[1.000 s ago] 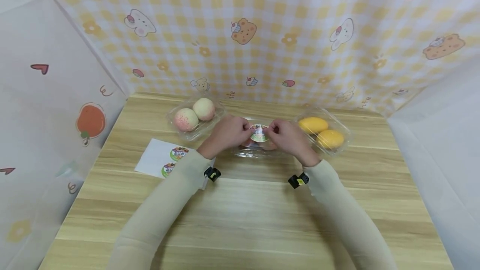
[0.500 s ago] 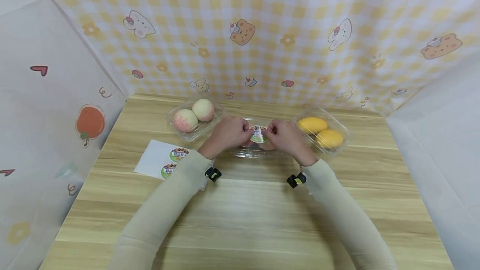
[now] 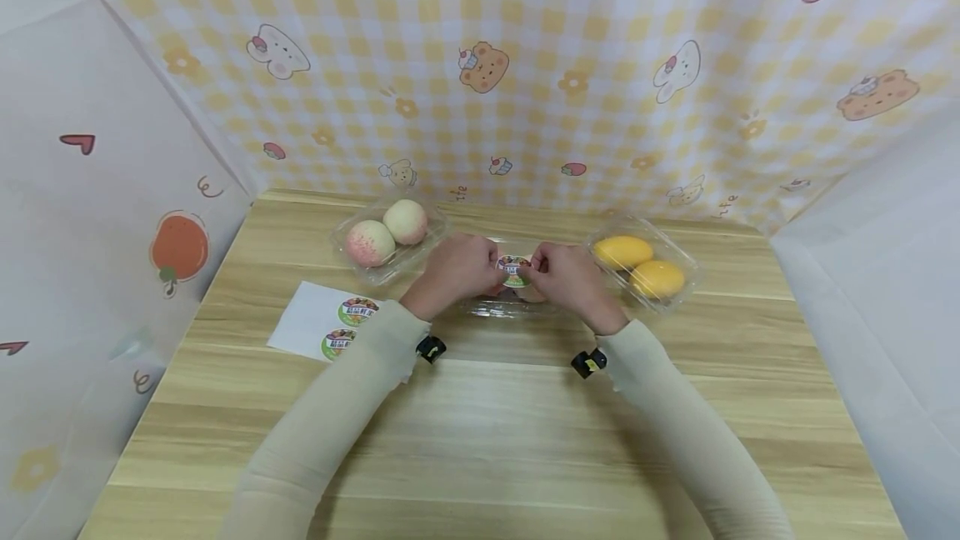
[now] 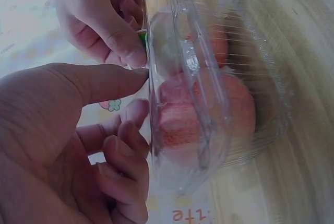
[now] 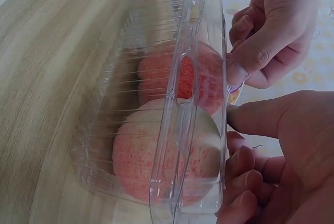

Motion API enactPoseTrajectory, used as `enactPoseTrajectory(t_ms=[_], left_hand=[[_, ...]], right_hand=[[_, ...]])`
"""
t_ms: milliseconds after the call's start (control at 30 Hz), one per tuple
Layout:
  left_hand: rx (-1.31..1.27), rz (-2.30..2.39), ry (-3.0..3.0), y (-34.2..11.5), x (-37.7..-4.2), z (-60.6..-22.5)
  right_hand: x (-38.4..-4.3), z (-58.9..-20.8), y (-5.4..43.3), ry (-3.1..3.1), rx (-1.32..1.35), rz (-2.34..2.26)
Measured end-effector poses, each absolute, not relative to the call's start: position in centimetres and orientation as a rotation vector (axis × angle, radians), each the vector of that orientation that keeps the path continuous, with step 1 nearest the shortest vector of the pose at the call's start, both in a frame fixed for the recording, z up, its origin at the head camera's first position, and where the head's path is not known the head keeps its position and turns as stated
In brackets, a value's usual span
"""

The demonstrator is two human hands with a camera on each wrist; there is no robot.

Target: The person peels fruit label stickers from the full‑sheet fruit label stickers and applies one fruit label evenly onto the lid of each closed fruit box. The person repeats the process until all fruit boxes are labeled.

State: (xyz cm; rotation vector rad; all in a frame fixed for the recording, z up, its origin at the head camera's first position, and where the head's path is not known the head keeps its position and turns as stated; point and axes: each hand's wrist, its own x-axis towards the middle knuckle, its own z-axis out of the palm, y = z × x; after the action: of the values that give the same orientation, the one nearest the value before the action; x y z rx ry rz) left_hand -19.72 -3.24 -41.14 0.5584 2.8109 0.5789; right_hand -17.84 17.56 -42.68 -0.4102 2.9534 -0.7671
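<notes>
A round printed sticker (image 3: 514, 263) lies over the lid of a clear plastic clamshell box (image 5: 180, 114), which has two pink peaches (image 5: 162, 153) inside. My left hand (image 3: 459, 269) holds the sticker's left side, thumb on top and fingers curled. From the other side, my right hand (image 3: 570, 273) holds its right edge in the same way. Both thumb tips meet the lid in the wrist views, close to each other. Part of the sticker's edge stands slightly off the lid in the right wrist view.
Behind my left hand stands a clear box (image 3: 382, 275) with two pale peaches. A similar box (image 3: 678, 247) with two yellow mangoes is on the right. A white sheet (image 3: 303, 319) with more round stickers lies partly under my left sleeve. A checked curtain (image 3: 540, 40) hangs behind the table.
Both thumbs have slid inward over the sticker, covering more of it. The boxes and the sticker sheet have stayed put.
</notes>
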Motion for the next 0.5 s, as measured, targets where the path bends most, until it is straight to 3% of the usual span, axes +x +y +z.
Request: enactPoseTrajectory(t_ms=[500], left_hand=[[0.549,0.596,2.889,-3.58,-18.86,-41.49]], right_hand=[[-17.27,-42.63,17.72,2.98,-0.439,-0.819]])
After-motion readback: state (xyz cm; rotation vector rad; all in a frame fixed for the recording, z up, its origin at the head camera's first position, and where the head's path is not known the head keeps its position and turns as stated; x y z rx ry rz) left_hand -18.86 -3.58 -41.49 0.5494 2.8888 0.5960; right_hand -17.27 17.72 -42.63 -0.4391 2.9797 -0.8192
